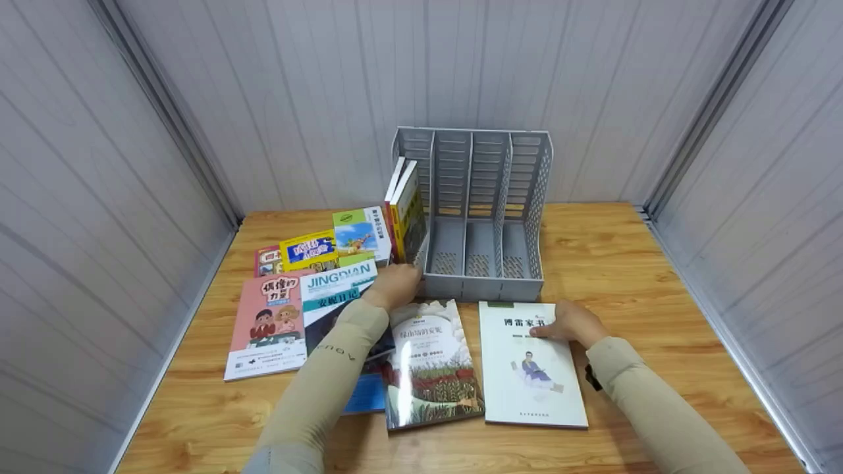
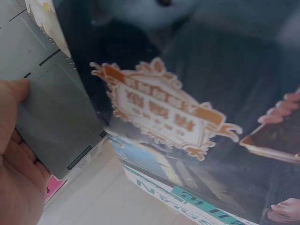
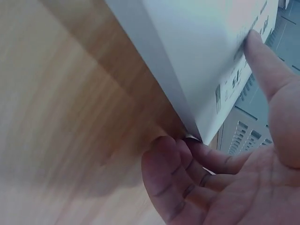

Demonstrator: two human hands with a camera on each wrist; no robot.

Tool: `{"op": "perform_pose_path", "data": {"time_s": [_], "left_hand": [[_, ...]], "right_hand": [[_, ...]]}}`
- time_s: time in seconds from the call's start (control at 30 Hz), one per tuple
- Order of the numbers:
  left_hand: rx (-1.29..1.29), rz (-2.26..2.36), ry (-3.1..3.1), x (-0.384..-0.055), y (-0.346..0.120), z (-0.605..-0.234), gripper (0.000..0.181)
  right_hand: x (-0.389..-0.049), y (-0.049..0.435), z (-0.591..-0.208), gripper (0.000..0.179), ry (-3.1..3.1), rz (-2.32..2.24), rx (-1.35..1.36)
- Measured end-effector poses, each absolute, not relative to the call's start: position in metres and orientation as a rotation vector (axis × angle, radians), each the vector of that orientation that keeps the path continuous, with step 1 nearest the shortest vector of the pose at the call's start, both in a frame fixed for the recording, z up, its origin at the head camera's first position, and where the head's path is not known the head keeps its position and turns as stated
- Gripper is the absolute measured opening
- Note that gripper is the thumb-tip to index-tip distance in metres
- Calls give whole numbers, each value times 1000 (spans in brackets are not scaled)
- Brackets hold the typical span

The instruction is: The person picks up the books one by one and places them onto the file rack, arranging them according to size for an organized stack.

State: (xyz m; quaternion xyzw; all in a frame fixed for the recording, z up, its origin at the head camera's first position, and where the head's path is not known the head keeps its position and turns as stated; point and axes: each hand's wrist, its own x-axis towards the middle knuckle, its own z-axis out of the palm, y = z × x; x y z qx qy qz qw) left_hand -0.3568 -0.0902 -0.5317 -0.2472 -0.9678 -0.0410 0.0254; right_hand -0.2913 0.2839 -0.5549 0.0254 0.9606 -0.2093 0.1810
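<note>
A grey book rack [image 1: 484, 288] with several upright compartments stands at the back. My left hand [image 1: 397, 286] grips its front left corner; in the left wrist view the thumb [image 2: 18, 89] lies on the grey panel [image 2: 61, 112] and the fingers are partly hidden behind it. A white book [image 1: 537, 375] with a seated figure on its cover lies in front of the rack. My right hand [image 1: 573, 324] holds this book by its upper right corner. In the right wrist view the thumb [image 3: 265, 61] presses the cover and the curled fingers [image 3: 187, 173] meet the edge.
Two books [image 1: 407, 204] stand in the rack's leftmost compartment. Left of the white book lies a book with a garden cover [image 1: 431, 375]. Further left are a dark JINGDIAN book [image 1: 339, 283], a pink book [image 1: 270, 329] and several smaller ones. Panel walls [image 1: 316, 99] enclose the wooden table [image 1: 612, 263].
</note>
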Motion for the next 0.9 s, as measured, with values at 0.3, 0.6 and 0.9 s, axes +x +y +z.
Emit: {"op": "perform_pose_path", "data": {"time_s": [0.3, 0.6, 0.9], "left_hand": [[-709, -112, -3054, -360, -88, -532, 25], [-689, -62, -3079, -360, -85, -529, 22], [-704, -64, -3092, -358, -84, -526, 17]], "right_hand": [[-297, 314, -547, 59, 2647, -654, 146], [-303, 341, -539, 67, 2552, -676, 272], [-302, 351, -546, 85, 2543, -828, 235]]}}
